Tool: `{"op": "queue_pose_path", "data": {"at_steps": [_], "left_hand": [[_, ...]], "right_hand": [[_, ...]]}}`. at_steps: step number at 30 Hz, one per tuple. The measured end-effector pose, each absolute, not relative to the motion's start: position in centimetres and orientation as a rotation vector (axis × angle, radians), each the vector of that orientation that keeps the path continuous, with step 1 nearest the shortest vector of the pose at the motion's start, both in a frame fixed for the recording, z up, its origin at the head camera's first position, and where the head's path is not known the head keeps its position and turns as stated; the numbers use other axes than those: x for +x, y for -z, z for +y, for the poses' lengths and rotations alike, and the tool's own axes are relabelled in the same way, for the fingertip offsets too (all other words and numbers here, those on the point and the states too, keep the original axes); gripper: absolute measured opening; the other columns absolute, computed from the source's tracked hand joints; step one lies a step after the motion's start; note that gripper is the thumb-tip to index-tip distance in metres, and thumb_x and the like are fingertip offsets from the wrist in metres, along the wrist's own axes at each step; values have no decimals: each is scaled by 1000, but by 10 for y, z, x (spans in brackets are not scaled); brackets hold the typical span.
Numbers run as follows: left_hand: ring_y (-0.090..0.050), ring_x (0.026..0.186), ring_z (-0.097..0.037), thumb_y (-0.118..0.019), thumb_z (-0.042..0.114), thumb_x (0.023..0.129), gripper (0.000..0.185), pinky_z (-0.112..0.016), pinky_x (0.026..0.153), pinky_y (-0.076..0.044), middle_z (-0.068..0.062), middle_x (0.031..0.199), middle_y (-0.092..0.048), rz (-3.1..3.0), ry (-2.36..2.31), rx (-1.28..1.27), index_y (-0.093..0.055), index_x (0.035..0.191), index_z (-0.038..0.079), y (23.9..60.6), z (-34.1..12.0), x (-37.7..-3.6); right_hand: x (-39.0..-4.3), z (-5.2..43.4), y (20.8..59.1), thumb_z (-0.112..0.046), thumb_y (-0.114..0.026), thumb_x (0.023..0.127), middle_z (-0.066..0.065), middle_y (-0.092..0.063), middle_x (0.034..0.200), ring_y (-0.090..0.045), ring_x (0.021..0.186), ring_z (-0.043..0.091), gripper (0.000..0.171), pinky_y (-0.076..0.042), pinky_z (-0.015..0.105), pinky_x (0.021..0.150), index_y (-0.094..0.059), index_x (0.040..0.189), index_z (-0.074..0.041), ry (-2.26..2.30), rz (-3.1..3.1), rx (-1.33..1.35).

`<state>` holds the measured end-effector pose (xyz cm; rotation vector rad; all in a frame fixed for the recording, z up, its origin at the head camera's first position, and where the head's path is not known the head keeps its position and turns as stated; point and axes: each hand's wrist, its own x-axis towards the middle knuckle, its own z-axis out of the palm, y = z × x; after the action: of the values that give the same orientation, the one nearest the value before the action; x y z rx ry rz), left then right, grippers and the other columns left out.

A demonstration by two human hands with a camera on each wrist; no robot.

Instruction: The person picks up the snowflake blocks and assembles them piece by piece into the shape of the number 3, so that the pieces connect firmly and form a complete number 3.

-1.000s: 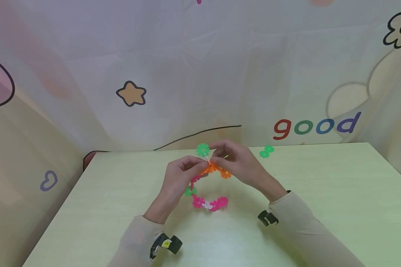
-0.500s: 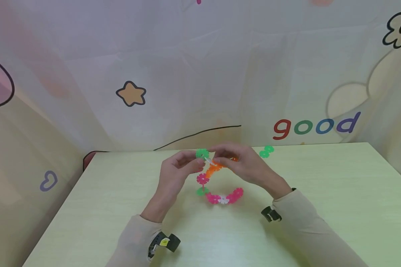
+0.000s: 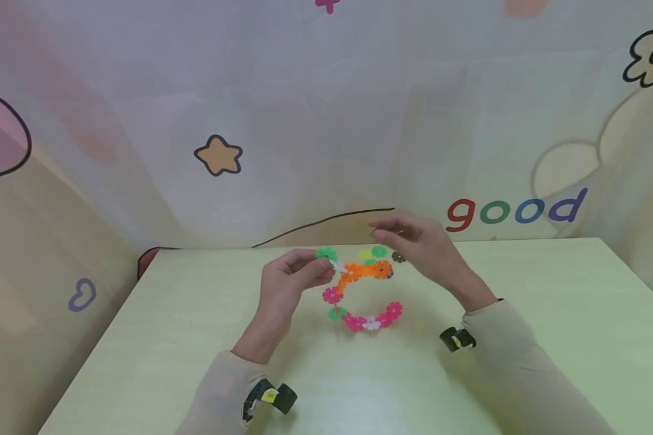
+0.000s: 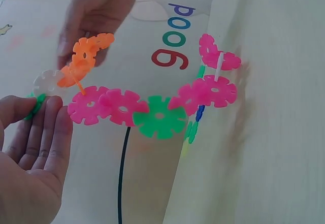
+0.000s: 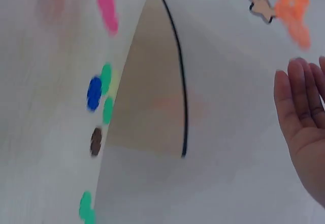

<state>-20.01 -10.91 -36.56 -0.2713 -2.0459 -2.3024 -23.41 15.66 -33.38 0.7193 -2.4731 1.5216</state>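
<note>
A pale table spreads beneath a curved chain of orange, pink, green and white flower discs, raised and gaping rightward. At left, the left hand pinches its green end disc. At right, the right hand holds nothing, fingers loosely extended. Yellow and brown discs lie by the far edge.

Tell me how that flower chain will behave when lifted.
The chain is probably light: the left hand pinches one green piece. It seems fairly stiff, arching outward from that grip. Its thin pieces may pop apart if pushed, apparently joined by notches.
</note>
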Motion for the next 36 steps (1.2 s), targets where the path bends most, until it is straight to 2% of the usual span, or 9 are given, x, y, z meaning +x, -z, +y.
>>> {"op": "queue_pose_path", "data": {"at_steps": [5,11,15,20,24,31,36], "left_hand": [[-79,89,-36,-76,4,98,16,-38,92,-62,-15,95,-78,-2009,2308,-284,-72,111,-4,366,-109,-201],[-79,87,-35,-76,2,97,15,-41,90,-63,-15,94,-78,-1978,2341,-278,-71,111,-4,366,-109,-201],[-79,82,-26,-75,2,97,15,-42,91,-63,-15,93,-79,-1963,2368,-269,-70,110,-3,366,-109,-201],[-79,82,-25,-75,3,98,14,-43,93,-62,-15,93,-79,-1955,2377,-278,-70,109,-3,365,-110,-201],[-80,83,-26,-74,3,98,14,-42,93,-62,-15,94,-79,-1954,2380,-283,-70,110,-4,365,-110,-201],[-78,90,-40,-75,5,98,15,-42,91,-63,-17,95,-79,-1949,2371,-283,-71,110,-4,364,-110,-202],[-80,86,-31,-75,4,98,15,-42,90,-63,-17,95,-79,-1936,2375,-275,-71,110,-5,364,-110,-202]], "right_hand": [[-262,191,340,-19,-71,105,9,-75,121,-70,104,25,27,-58,36,88,-74,129,-9,-1378,-2613,548],[-292,224,365,-7,-69,103,18,-72,115,-65,108,36,25,-58,50,94,-72,126,2,-1052,-2869,435],[-303,238,375,-4,-72,98,19,-72,105,-65,100,37,25,-58,51,91,-72,121,7,-902,-2987,423],[-311,246,384,-6,-80,94,18,-71,99,-61,94,37,27,-57,51,88,-73,116,9,-800,-3084,443],[-314,247,391,-7,-81,94,19,-71,102,-60,98,38,26,-56,54,93,-74,113,8,-741,-3130,414],[-314,247,392,-8,-82,93,21,-69,106,-59,100,40,28,-56,54,94,-71,113,9,-769,-3159,363],[-312,245,391,-9,-83,92,18,-65,102,-57,97,37,29,-55,47,88,-66,109,7,-882,-3164,336]]}}
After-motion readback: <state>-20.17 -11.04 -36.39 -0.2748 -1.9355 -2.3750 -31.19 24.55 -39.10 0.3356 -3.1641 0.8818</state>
